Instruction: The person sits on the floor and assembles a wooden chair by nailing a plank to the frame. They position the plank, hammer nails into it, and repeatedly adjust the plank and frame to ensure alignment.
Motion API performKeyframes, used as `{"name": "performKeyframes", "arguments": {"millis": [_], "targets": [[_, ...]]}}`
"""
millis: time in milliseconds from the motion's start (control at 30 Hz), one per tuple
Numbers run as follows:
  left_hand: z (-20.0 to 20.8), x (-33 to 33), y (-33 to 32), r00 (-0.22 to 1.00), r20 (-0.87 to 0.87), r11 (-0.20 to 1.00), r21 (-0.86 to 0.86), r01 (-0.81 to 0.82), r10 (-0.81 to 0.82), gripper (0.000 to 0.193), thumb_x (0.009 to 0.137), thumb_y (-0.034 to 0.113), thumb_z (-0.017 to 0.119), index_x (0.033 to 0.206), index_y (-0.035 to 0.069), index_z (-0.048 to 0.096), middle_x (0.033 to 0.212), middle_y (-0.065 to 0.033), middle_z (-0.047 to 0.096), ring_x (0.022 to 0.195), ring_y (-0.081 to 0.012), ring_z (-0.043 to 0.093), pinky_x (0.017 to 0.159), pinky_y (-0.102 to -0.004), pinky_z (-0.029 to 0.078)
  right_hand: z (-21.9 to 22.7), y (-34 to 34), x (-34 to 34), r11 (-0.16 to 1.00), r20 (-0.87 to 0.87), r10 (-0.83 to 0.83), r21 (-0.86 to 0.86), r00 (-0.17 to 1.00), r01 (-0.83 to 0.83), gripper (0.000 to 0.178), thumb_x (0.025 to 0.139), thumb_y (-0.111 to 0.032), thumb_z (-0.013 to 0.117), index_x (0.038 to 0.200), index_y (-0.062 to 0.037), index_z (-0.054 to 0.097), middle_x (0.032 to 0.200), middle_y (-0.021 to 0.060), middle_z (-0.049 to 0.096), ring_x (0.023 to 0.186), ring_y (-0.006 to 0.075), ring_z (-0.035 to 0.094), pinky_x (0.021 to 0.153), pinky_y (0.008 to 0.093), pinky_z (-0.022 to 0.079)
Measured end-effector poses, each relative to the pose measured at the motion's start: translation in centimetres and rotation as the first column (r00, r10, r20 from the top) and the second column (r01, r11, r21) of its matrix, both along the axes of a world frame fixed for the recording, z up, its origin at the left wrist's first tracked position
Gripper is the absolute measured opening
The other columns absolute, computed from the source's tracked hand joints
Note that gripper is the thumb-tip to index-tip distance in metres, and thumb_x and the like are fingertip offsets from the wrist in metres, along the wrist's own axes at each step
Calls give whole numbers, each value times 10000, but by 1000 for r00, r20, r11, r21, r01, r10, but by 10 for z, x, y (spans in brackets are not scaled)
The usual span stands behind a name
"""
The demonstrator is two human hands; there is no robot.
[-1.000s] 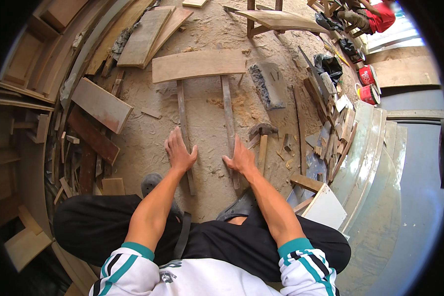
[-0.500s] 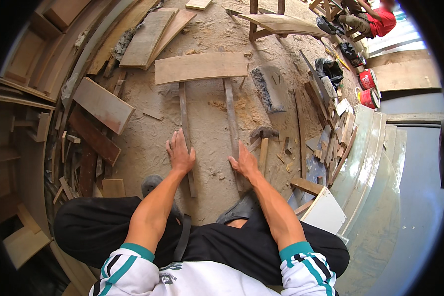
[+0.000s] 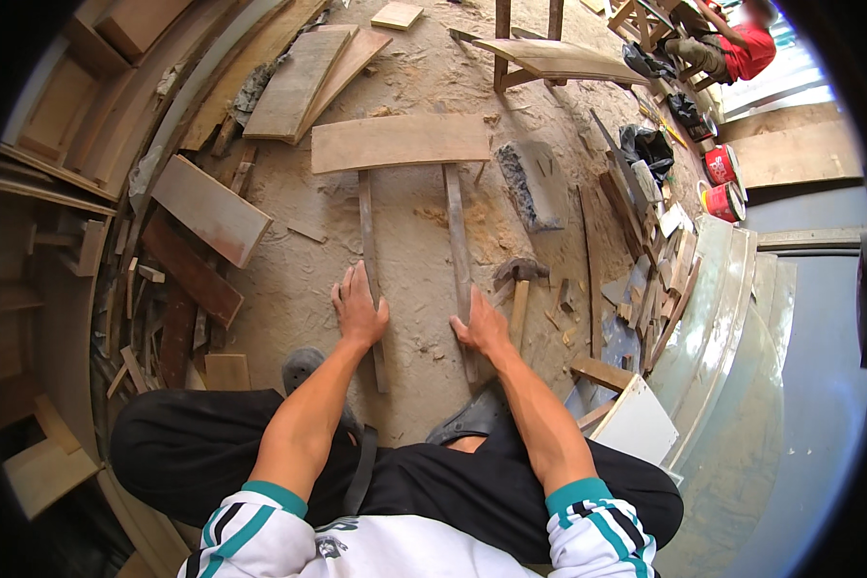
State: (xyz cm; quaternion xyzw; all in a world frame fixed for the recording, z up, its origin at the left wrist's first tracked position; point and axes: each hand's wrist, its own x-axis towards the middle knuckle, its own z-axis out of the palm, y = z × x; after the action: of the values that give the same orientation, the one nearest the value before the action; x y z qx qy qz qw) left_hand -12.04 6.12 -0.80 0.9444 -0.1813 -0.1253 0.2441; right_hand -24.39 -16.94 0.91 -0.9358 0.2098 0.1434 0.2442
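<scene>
Reaching forward over the sandy floor [image 3: 416,275], the left hand [image 3: 359,313] and right hand [image 3: 482,326] are set at the lower portions of two narrow wooden strips [image 3: 367,226], one hand at each. Both hands have fingers extended and thumbs spread inward across the strips; whether they actually grip the wood, I cannot tell. The strips run away from the person, roughly side by side, their far ends meeting a slightly curved wooden board [image 3: 400,144] that lies crosswise, well beyond the fingertips. Their near ends sit between the grey shoes [image 3: 470,416]. Floor shows between the strips, and a wider stretch lies left of the left hand, edged by a pale plank [image 3: 212,210] and a reddish-brown plank [image 3: 195,272]. Right of the right hand, room is tighter: a hammer [image 3: 519,306] lies just beside it, with wood offcuts [image 3: 680,270] farther out.
</scene>
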Motion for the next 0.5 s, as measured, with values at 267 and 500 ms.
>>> {"name": "performKeyframes", "arguments": {"millis": [267,500], "targets": [[-5,-3,2,997,57,999,24,-45,44,895,806,327,676,1519,-1,246,1586,-179,243,1486,-317,168,1195,-525,101,15,3,5,1000,-97,4,-1,995,-5,909,838,-477,703,1495,-9,283,1374,238,527,1213,393,564,971,468,491],[-1,-2,2,998,29,997,43,-58,57,851,798,332,683,1494,10,313,1596,-173,219,1491,-323,152,1191,-538,103,22,2,8,1000,-108,-7,26,994,10,940,835,-580,675,1499,-27,305,1415,221,513,1242,382,555,992,457,483]]}}
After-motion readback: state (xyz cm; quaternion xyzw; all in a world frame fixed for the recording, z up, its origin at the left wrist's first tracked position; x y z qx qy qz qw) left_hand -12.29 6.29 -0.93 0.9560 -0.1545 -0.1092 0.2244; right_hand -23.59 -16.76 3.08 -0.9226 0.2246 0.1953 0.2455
